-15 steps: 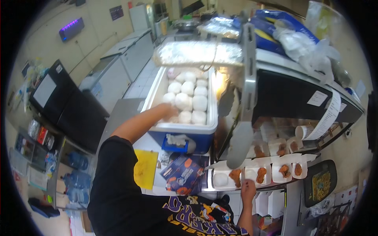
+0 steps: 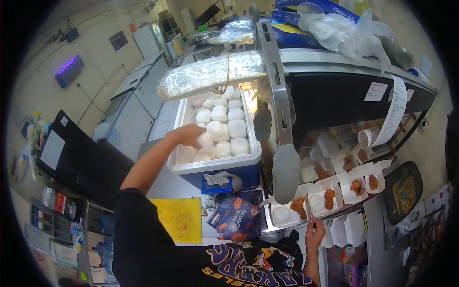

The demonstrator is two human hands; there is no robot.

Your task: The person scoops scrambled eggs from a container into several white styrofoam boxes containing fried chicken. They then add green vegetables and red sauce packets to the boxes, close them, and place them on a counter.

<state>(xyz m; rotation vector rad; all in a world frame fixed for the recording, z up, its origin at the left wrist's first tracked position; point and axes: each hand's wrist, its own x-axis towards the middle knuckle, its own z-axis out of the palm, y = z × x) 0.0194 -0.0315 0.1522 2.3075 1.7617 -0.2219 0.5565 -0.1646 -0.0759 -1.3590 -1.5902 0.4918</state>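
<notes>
Left hand (image 2: 188, 136), blurred among the balls earlier, now shows clearly, fingers curled around a wrapped rice ball (image 2: 205, 140) over the blue cooler (image 2: 245, 173); right hand (image 2: 314, 232) beside takeaway box (image 2: 283, 224), grip unclear

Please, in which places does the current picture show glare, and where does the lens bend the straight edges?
Head view: bright glare on the foil-wrapped bundle; head view: softer highlights on the white balls in the cooler; head view: the upper edge of the black-fronted cabinet curves down toward the dark round rim.
</notes>
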